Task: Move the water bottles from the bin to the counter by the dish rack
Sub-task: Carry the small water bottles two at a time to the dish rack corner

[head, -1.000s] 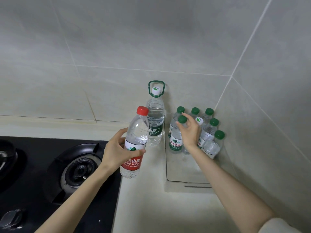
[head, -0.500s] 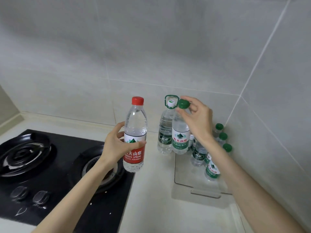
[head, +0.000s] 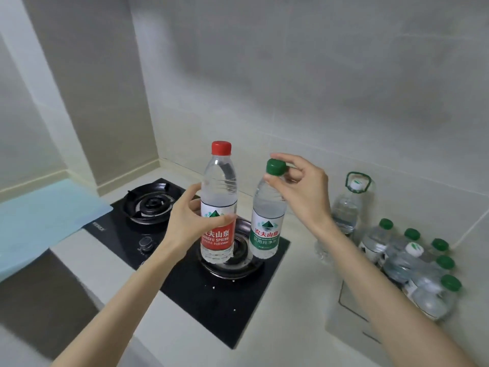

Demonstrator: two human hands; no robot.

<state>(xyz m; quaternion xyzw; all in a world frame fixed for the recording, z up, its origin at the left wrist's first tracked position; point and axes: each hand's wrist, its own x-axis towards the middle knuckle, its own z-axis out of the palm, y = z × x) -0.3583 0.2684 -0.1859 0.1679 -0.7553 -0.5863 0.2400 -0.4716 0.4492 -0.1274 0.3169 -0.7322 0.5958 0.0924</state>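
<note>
**A:** What could be going wrong from here?

**B:** The right hand (head: 304, 192) is pinching the green-capped bottle (head: 267, 221) only at its cap, between thumb and fingertips, so the body is hanging free below the hand. The cap is small and ribbed, and the bottle looks full. I am thinking it could swing or slip out and fall on the black stove (head: 211, 292), which is lying under both hands.

**A:** And the other one?

**B:** The left hand (head: 190, 223) is wrapping its thumb and fingers around the middle of the red-capped bottle (head: 218, 207), at the label, and is keeping it upright. This grip is looking safer. But the wall is thin, clear plastic with ridges, so hard squeezing may be denting it.

**A:** Where are the others waiting?

**B:** To the right of the right hand, the small bottles (head: 412, 266) are crowding in the transparent bin (head: 344, 308) on the pale, smooth surface (head: 304, 274). A taller handled bottle (head: 349, 207) is standing near it. The dish rack is not showing.
</note>
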